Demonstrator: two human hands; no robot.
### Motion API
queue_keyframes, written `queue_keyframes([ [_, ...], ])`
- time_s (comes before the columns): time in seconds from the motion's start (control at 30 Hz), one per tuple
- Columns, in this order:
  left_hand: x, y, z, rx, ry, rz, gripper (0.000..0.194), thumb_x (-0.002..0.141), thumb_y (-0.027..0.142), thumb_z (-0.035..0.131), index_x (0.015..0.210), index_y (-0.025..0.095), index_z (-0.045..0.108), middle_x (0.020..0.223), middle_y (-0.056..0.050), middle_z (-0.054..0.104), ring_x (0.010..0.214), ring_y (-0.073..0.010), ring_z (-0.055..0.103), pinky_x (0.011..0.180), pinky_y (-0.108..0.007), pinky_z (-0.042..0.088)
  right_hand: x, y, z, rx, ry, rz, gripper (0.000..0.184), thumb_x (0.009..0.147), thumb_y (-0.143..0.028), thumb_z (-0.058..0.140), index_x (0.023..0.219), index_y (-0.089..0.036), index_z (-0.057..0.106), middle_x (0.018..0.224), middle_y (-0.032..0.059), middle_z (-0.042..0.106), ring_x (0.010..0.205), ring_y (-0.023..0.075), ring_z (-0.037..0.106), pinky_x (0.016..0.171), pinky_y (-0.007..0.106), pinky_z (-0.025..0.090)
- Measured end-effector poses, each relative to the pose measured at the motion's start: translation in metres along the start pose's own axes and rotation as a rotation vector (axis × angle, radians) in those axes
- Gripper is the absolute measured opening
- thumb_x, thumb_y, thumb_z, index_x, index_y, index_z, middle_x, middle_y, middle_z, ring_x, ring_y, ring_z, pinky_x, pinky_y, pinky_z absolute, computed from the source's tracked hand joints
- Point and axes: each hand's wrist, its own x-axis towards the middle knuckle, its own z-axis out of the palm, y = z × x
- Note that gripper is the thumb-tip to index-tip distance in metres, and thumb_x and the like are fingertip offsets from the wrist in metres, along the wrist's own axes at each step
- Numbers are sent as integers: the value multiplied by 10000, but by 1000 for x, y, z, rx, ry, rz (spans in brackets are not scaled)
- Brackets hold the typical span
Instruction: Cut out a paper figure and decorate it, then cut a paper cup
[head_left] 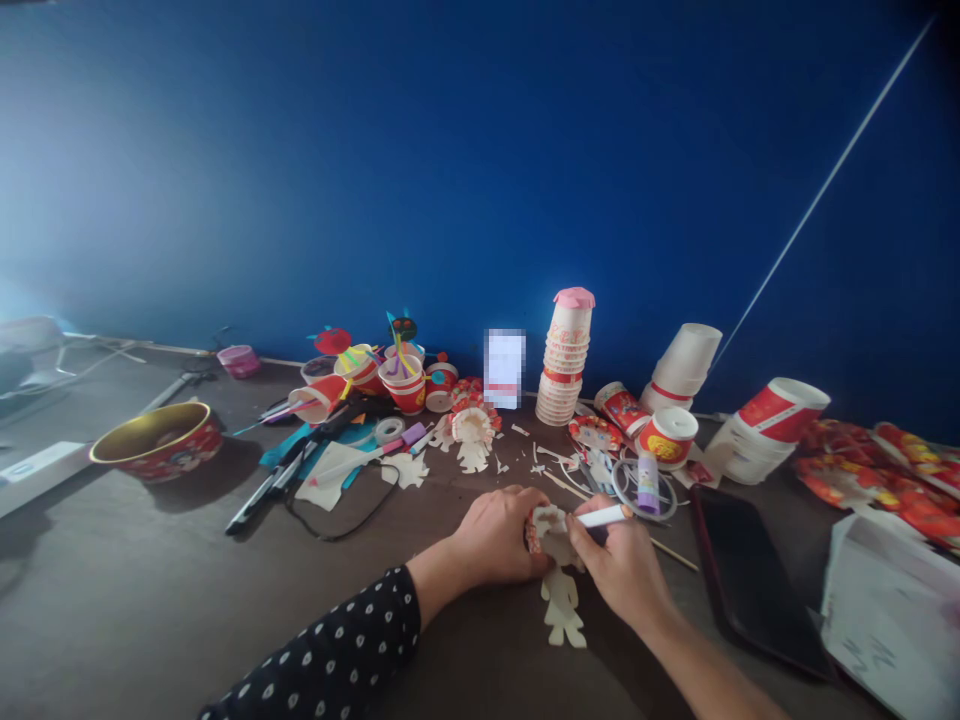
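Now, the left hand (502, 532) is clasping the head end of a paper cutout (564, 605), while the right hand (619, 562), just beside it, is gripping a white marker (604, 516) with an orange end. The cutout is lying near, in the middle of the table (135, 600): its pale body is showing stubby arms and two spread legs pointing to the near side, and its rounded head is wearing a scalloped rim with red print on the left. On the right, a dark phone (757, 575) is lying flat; a purple glue stick (647, 485) is standing beyond the right hand. Farther off, a similar cutout (474, 440) is resting left of a tall cup stack (566, 360), and a gold-lined bowl (154, 450) is sitting far left.
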Motion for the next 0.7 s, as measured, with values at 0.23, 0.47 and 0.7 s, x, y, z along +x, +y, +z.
queue_keyframes([
  [0.23, 0, 1, -1, 8, -25, -16, 517, 565, 402, 645, 1048, 259, 527, 1003, -28, 620, 914, -227, 589, 811, -315, 449, 1, 2, 1, 7, 25, -21, 212, 828, -369, 470, 701, -205, 517, 514, 17, 624, 493, 199, 614, 477, 263, 440],
  [0.47, 0, -1, 1, -3, 6, 24, 493, 576, 388, 632, 1040, 258, 526, 990, -24, 624, 902, -217, 592, 799, -306, 451, 1, -1, 1, -14, -21, -27, 171, 820, -339, 481, 724, -203, 519, 579, 33, 653, 536, 207, 630, 491, 264, 439],
  [0.7, 0, -2, 1, -9, 10, 17, 506, 560, 399, 648, 1033, 261, 532, 977, -26, 627, 889, -231, 597, 789, -328, 458, 0, 0, 1, 19, -15, 14, 180, 825, -350, 471, 719, -207, 500, 522, 21, 626, 506, 206, 616, 485, 267, 435],
])
